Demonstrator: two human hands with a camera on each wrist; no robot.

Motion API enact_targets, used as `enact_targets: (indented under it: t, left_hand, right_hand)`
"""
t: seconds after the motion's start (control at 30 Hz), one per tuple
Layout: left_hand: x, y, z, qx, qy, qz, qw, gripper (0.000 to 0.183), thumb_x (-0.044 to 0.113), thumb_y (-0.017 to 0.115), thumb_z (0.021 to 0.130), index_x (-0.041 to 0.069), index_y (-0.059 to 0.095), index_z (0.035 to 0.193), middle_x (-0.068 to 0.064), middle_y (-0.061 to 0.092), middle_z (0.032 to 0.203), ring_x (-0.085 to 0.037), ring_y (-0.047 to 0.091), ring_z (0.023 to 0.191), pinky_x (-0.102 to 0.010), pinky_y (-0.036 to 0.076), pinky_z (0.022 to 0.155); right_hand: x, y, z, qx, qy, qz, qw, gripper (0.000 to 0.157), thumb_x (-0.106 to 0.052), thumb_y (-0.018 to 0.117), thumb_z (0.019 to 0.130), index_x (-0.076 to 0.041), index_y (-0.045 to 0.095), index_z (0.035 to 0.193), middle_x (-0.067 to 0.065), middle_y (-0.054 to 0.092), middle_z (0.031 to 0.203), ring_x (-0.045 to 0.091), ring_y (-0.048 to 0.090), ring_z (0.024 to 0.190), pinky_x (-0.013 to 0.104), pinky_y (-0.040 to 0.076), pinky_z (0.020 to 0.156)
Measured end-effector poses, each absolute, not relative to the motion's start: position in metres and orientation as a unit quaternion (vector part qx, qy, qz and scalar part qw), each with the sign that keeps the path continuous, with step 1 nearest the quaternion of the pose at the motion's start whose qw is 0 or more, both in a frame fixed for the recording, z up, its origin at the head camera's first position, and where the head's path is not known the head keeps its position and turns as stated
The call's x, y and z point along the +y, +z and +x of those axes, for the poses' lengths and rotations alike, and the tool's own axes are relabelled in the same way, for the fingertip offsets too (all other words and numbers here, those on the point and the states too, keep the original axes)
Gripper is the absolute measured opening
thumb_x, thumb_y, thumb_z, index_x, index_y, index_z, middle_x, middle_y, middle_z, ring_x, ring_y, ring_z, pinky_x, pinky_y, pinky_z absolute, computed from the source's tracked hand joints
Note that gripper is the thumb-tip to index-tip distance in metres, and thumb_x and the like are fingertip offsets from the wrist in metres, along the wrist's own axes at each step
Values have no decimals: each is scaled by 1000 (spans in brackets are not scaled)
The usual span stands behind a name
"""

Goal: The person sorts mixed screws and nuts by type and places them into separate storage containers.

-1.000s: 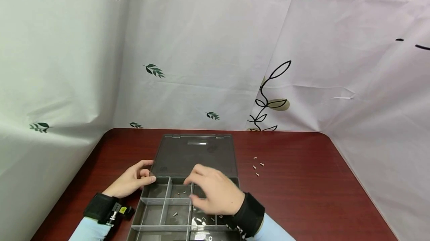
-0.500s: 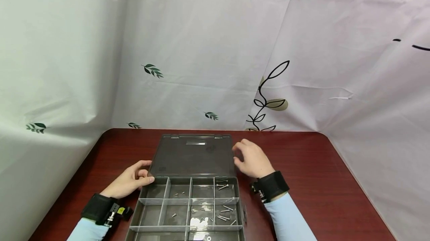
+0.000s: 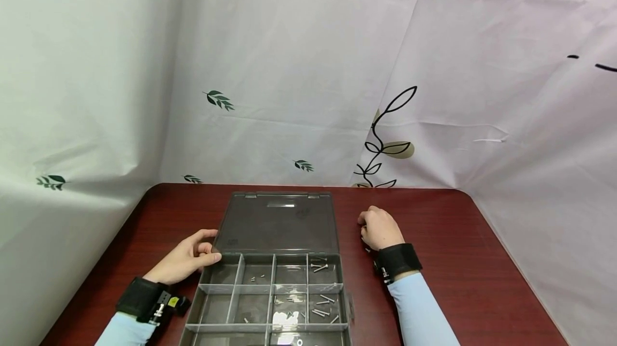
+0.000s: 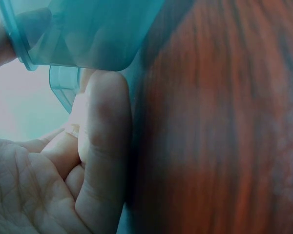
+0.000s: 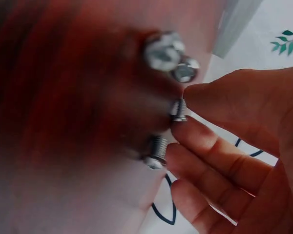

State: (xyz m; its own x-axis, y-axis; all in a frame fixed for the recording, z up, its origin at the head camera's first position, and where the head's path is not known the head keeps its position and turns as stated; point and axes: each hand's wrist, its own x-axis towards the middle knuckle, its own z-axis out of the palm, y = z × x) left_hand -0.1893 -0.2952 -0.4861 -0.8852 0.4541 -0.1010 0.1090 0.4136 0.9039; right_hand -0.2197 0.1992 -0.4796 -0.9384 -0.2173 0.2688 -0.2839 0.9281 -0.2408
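A grey see-through compartment box point(image 3: 262, 326) lies with its lid point(image 3: 281, 223) swung back flat on the table. My left hand point(image 3: 180, 260) holds the box's left edge near the hinge, thumb on the rim; in the left wrist view a finger point(image 4: 107, 136) presses against the wall from outside. To the right of the lid, my right hand point(image 3: 381, 228) is down at the tabletop among several loose screws. In the right wrist view its thumb and index finger pinch a small screw point(image 5: 179, 110). Another screw point(image 5: 156, 152) lies close to the other fingertips.
Several longer screws point(image 3: 320, 312) lie in the right-hand compartments, and small ones point(image 3: 253, 279) in the second column. A dark red wooden table point(image 3: 458, 265) carries the box. White patterned cloth point(image 3: 289, 67) hangs behind and at both sides.
My right hand has gone from above the compartments to the loose screws right of the lid and come down there. My left hand stays on the box edge.
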Motion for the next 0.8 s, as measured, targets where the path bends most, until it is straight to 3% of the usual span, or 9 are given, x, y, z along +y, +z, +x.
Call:
enact_targets:
  t: [0.47, 0.63, 0.8]
  left_hand:
    - [-295, -488, -189, 828, 509, 166, 170, 74, 26, 64, 96, -7, 26, 150, -8, 61, 85, -17, 51, 63, -31, 44, 60]
    - [-295, -487, -189, 827, 510, 169, 168, 73, 25, 63, 96, -8, 26, 150, -9, 61, 86, -17, 51, 62, -31, 44, 60]
    - [-296, -486, -189, 826, 511, 166, 171, 74, 25, 63, 96, -7, 25, 151, -9, 60, 87, -18, 51, 62, -31, 44, 61]
  right_hand:
    - [201, -480, -221, -977, 175, 94, 83, 15, -3, 66, 73, -16, 62, 69, -4, 56, 70, 16, 50, 63, 35, 44, 60]
    - [187, -466, -217, -962, 210, 119, 127, 15, -8, 66, 68, -20, 58, 68, -8, 51, 66, 12, 47, 60, 32, 42, 58]
    - [151, -445, -205, -923, 261, 223, 175, 19, -8, 67, 64, -24, 59, 70, -13, 52, 68, 2, 49, 61, 24, 43, 59]
